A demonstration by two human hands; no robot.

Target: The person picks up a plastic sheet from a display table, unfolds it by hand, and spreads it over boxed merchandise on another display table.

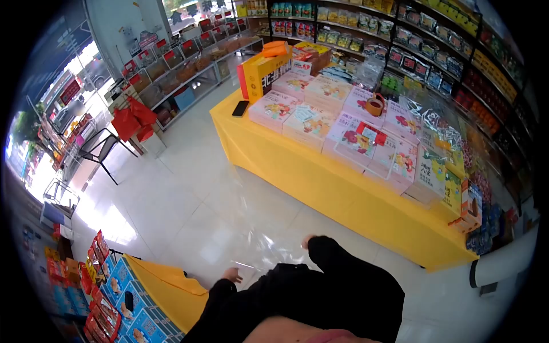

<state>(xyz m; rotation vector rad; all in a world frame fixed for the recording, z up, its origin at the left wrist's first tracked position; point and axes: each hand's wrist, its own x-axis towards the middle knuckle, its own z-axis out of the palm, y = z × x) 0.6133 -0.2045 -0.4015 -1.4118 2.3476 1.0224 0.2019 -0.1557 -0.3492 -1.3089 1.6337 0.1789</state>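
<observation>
Low in front of my body, a clear plastic sheet spreads between my hands, shiny and creased; whether it is a bag I cannot make out. My left hand is closed at its near left edge, close to the yellow cloth of the lower display. At the right edge of the plastic is my right hand, also closed, partly covered by my black sleeve. The floor shows through the sheet.
A yellow-draped table bears pink gift boxes, a phone and a brown tape roll. Blue boxes stand at lower left. A black chair and stocked shelves are farther off.
</observation>
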